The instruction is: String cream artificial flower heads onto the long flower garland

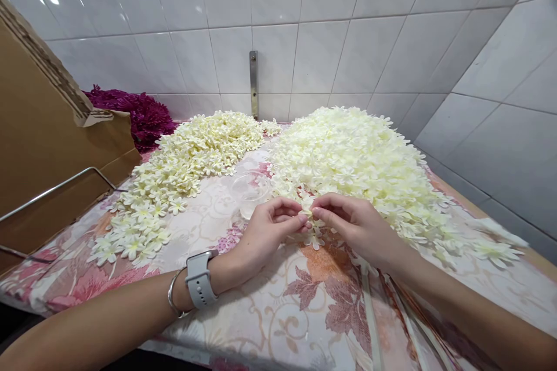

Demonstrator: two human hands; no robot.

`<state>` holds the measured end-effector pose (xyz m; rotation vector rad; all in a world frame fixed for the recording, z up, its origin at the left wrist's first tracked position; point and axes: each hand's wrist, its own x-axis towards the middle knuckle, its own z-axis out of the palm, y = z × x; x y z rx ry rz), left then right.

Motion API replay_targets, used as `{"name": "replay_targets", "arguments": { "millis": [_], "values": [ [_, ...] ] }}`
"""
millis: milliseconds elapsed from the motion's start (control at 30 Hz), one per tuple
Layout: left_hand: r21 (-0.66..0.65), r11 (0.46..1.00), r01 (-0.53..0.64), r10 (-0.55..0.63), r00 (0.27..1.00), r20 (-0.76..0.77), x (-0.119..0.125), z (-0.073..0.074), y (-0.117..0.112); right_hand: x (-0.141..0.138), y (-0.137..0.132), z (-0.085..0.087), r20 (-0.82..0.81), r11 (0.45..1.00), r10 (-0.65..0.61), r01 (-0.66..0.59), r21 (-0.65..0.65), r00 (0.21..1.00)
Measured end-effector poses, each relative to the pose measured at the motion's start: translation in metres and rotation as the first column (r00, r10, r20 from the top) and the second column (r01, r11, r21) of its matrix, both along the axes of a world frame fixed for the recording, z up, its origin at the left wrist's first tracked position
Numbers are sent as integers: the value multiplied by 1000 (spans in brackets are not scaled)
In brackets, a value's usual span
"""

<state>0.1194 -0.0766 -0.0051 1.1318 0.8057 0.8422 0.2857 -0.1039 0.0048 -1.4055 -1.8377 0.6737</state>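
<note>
My left hand (272, 226) and my right hand (352, 223) meet at the middle of the table, both closed in a pinch. Between their fingertips is a small pale yellow-white artificial flower (307, 208), partly covered by the fingers. Just below the fingers another flower (314, 239) shows; whether it is joined to the held one I cannot tell. Behind my right hand rises a large heap of white artificial petals (348, 151). To the left spreads a heap of smaller cream flowers (204, 145). A clear shallow dish (249, 208) sits beside my left hand.
A floral tablecloth (261, 313) covers the table. Ribbon-like strips (369, 313) lie under my right forearm. At the left stand a cardboard box (56, 127) and a metal wire frame (56, 191), with a purple bundle (134, 116) behind. A tiled wall (331, 58) closes off the back.
</note>
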Motion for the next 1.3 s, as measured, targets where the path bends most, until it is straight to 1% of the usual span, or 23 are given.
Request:
{"name": "replay_targets", "arguments": {
  "millis": [67,167,300,367,433,500,567,700,800,867,1000,1100,1167,1233,1300],
  "values": [
    [6,1000,0,0,1000,-2,0,0,0,-1,0,0,-2,1000,-9,9,2,1000],
    [9,1000,-4,4,1000,-3,0,1,-1,-2,-1,0,107,997,-21,12,81,994],
    [-18,1000,-4,4,1000,4,0,3,-2,-2,-1,-6,307,967,-3,-76,244,952],
    [-8,1000,12,-12,1000,-8,-1,4,-2,-2,-1,-9,375,951,3,-118,285,927],
    [22,999,32,-32,999,-20,-1,4,-2,-2,-1,-9,399,942,2,-136,308,917],
    [41,998,52,-52,999,-18,-2,3,-2,-2,-1,-7,378,941,14,-141,309,926],
    [35,997,67,-67,998,-3,-2,2,-2,-2,-1,-5,326,952,42,-137,274,944],
    [-8,997,75,-75,996,41,-1,2,-2,-2,-1,-2,187,990,81,-101,98,979],
    [2,999,32,-32,999,18,0,4,-1,-2,-1,-2,122,995,103,-102,-14,987],
    [20,1000,-5,5,1000,-15,0,4,-1,-2,0,-2,137,994,110,-108,-27,984],
    [71,994,-80,84,995,-49,-2,1,1,-1,2,-1,200,994,103,-108,13,974],
    [108,989,-102,109,992,-56,-2,0,1,2,2,0,164,996,37,-49,69,986],
    [132,986,-105,116,990,-76,-1,0,1,5,1,1,99,993,-66,56,101,993],
    [137,985,-99,114,988,-103,-1,0,1,6,0,1,32,985,-158,155,80,987],
    [123,988,-89,104,987,-121,-1,2,0,5,-1,2,-10,981,-191,192,35,981]
  ]
}}
